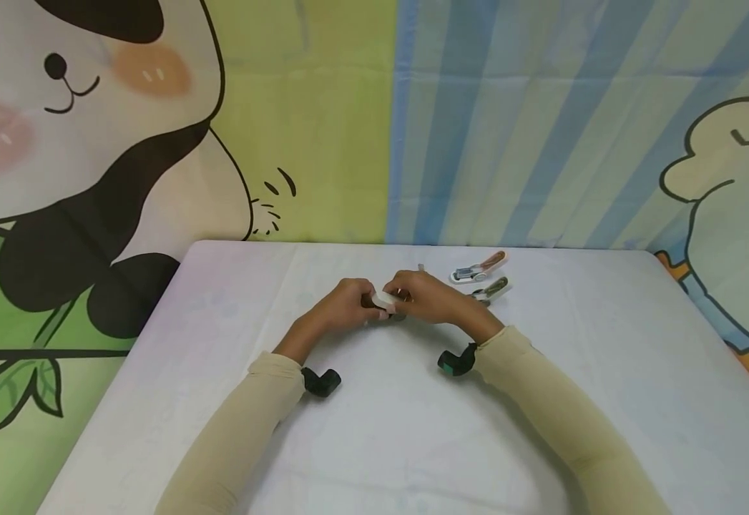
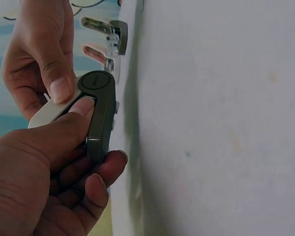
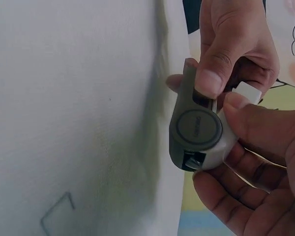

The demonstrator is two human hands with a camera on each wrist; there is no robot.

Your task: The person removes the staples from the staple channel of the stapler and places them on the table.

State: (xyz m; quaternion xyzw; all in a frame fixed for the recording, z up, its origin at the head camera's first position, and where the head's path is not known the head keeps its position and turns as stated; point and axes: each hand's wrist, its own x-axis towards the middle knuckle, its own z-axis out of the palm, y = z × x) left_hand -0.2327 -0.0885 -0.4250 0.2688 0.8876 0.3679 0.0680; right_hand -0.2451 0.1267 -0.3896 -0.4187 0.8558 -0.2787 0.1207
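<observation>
Between both hands is a small folding gadget, with a dark grey arm and a white arm joined at a round, lettered pivot. Its exact kind I cannot tell. A slot beside the pivot shows something shiny. My left hand grips the grey arm, its thumb pressed into the inner side in the left wrist view. From the other side, my right hand pinches the white arm between thumb and fingers. In the head view the fingers hide much of the gadget, which is held close above the white table.
Behind my right hand lie two similar tools, one with an orange-brown handle, the other with a green handle. A small grey piece shows past the right knuckles. The white-covered table ends at a printed cloth backdrop.
</observation>
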